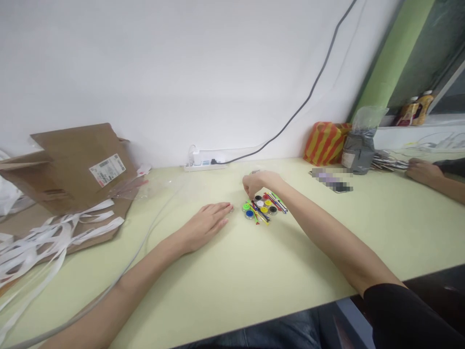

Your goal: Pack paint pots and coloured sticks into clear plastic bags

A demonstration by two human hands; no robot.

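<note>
"So, where do the pieces lie?"

"Mid-table (232, 276), in one tight cluster: round clear-rimmed discs (249, 214) with coloured centres, slim coloured sticks (279, 201) lying among and across them. All in front of the right hand (255, 183)."

"Hands?"

"Left hand (207, 223) palm down on the table, left of the cluster, fingers stretched straight, just short of the discs. Something small and clear at its fingertips; too faint to name. Right hand over the far edge of the cluster, fingers curled in narrow. Cannot tell whether anything is pinched there."

"Handling?"

"A guess: discs light, stiff, probably plastic. Smooth rims, likely slippery. I'd take one by opposite sides of the rim, thumb against forefinger, clear of the coloured centre."

"And the sticks?"

"Light too, I'd judge; thin enough to bend or roll. Pinch mid-length, lift straight up. Where they cross, pulling one sideways could drag its neighbours."

"Fragile?"

"Sticks more than discs, I'd say. Gentle pressure."
</note>
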